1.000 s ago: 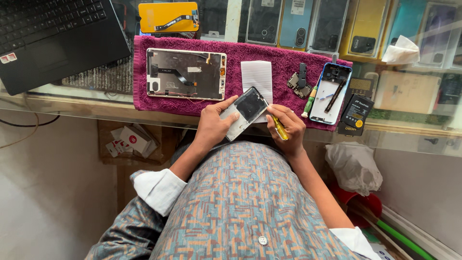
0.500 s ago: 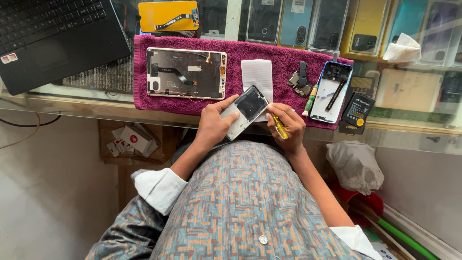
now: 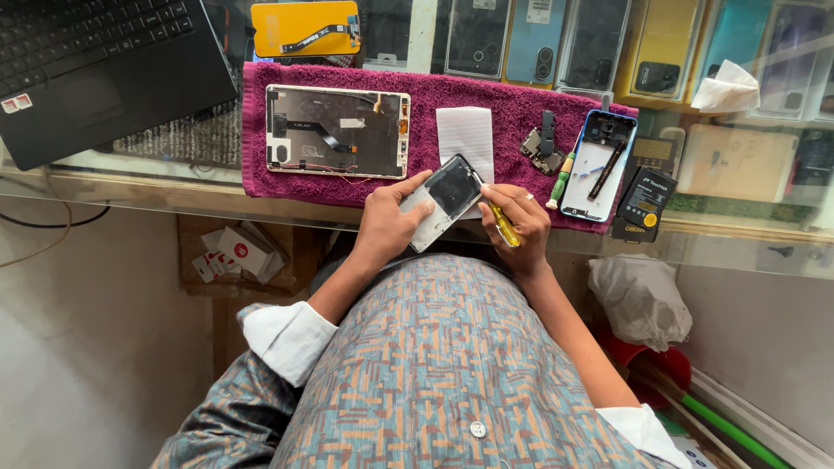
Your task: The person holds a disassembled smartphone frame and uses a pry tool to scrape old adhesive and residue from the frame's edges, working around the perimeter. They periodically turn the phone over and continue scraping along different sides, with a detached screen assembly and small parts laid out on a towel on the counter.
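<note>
My left hand (image 3: 387, 227) grips a disassembled phone (image 3: 445, 198), silver frame with a dark inner panel, tilted over the near edge of a maroon towel (image 3: 512, 117). My right hand (image 3: 519, 224) touches the phone's right edge with its fingertips and holds a small yellow-handled screwdriver (image 3: 502, 224) against the palm. On the towel behind lie an opened tablet back (image 3: 337, 131), a white paper square (image 3: 466, 132), small dark parts (image 3: 539, 139) and a blue-rimmed phone shell (image 3: 597, 167) with a flex strip on it.
A black laptop (image 3: 95, 69) sits at the far left on the glass counter (image 3: 130, 178). A yellow phone panel (image 3: 304, 28) and several phone cases lie under the glass at the back. A battery (image 3: 643, 204) rests right of the towel. A white bag (image 3: 638, 300) hangs below.
</note>
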{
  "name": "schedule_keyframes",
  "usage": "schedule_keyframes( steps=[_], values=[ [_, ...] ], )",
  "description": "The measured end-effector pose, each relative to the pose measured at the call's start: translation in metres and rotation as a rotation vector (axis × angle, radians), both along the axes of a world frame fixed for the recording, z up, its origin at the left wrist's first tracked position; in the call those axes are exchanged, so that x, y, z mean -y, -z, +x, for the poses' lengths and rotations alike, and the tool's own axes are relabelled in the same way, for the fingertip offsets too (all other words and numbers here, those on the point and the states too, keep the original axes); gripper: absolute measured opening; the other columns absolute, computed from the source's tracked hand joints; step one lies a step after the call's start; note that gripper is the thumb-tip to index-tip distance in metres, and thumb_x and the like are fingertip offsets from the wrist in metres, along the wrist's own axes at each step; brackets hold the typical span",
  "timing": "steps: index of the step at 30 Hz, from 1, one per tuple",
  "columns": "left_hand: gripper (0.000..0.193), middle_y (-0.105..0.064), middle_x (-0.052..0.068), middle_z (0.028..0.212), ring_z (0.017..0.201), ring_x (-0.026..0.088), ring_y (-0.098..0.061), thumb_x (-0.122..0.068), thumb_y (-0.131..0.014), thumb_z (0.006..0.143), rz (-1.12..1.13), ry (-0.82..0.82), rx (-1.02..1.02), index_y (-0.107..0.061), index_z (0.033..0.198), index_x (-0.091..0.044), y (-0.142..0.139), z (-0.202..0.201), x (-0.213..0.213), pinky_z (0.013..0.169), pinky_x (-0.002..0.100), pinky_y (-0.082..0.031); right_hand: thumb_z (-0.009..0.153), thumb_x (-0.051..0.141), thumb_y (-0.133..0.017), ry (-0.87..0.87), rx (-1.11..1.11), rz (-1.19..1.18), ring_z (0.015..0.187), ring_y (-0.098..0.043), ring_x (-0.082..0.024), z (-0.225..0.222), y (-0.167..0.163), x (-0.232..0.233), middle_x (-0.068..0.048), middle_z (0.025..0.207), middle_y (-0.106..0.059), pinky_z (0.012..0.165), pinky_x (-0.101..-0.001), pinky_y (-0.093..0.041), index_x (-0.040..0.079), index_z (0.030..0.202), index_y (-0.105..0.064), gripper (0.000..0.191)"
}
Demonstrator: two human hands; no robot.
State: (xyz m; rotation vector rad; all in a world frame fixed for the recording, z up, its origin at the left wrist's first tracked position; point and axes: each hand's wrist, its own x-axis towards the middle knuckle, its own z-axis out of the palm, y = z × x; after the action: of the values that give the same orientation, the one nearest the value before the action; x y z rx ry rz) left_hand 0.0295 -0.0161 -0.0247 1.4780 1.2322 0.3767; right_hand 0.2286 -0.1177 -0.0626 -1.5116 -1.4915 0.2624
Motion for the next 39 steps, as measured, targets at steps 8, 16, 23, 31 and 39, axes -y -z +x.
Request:
schedule_keyframes(
  steps=[8, 16, 23, 31, 39],
  values=[
    [0.051, -0.08, 0.016, 0.095, 0.077, 0.012, -0.075, -0.011, -0.074, 0.084, 0.014, 0.002, 0.013, -0.067, 0.134, -0.011, 0.0, 0.001, -0.001, 0.074, 0.029, -0.059, 0.093, 0.005, -0.075, -0.019, 0.015, -0.003, 0.097, -0.072, -0.03, 0.001, -0.004, -0.008, -0.016, 0.107, -0.075, 0.087, -0.0374, -0.057, -0.002, 0.112, -0.074, 0.02],
    [0.051, -0.08, 0.017, 0.098, 0.08, 0.013, -0.077, -0.01, -0.073, 0.084, 0.044, 0.007, 0.023, -0.067, 0.134, -0.009, 0.001, 0.001, 0.001, 0.077, 0.029, -0.059, 0.091, 0.004, -0.075, -0.036, 0.049, 0.015, 0.097, -0.072, -0.031, 0.0, -0.006, -0.013, -0.015, 0.108, -0.076, 0.087, -0.0374, -0.057, -0.002, 0.109, -0.074, 0.019],
    [0.05, -0.079, 0.019, 0.095, 0.078, 0.015, -0.077, -0.01, -0.073, 0.083, 0.047, -0.009, 0.001, -0.068, 0.133, -0.009, -0.001, 0.003, 0.002, 0.075, 0.03, -0.059, 0.091, 0.001, -0.073, -0.025, -0.002, -0.006, 0.096, -0.073, -0.029, 0.002, -0.008, -0.016, -0.015, 0.105, -0.076, 0.086, -0.0371, -0.057, -0.001, 0.105, -0.075, 0.014],
    [0.05, -0.079, 0.02, 0.093, 0.076, 0.015, -0.076, -0.009, -0.073, 0.083, 0.059, -0.012, -0.001, -0.068, 0.133, -0.009, -0.001, 0.004, 0.002, 0.074, 0.03, -0.059, 0.089, 0.0, -0.073, -0.037, 0.056, 0.045, 0.101, -0.072, -0.033, 0.001, -0.009, -0.019, -0.015, 0.105, -0.076, 0.092, -0.0396, -0.057, -0.002, 0.104, -0.074, 0.015],
    [0.049, -0.078, 0.022, 0.096, 0.079, 0.014, -0.077, -0.009, -0.073, 0.083, 0.095, -0.009, 0.011, -0.068, 0.132, -0.008, 0.001, 0.004, 0.003, 0.077, 0.03, -0.059, 0.09, -0.003, -0.072, -0.057, -0.001, 0.011, 0.111, -0.074, -0.033, 0.001, -0.005, -0.02, -0.017, 0.108, -0.075, 0.097, -0.0399, -0.059, -0.004, 0.104, -0.073, 0.013]
  ],
)
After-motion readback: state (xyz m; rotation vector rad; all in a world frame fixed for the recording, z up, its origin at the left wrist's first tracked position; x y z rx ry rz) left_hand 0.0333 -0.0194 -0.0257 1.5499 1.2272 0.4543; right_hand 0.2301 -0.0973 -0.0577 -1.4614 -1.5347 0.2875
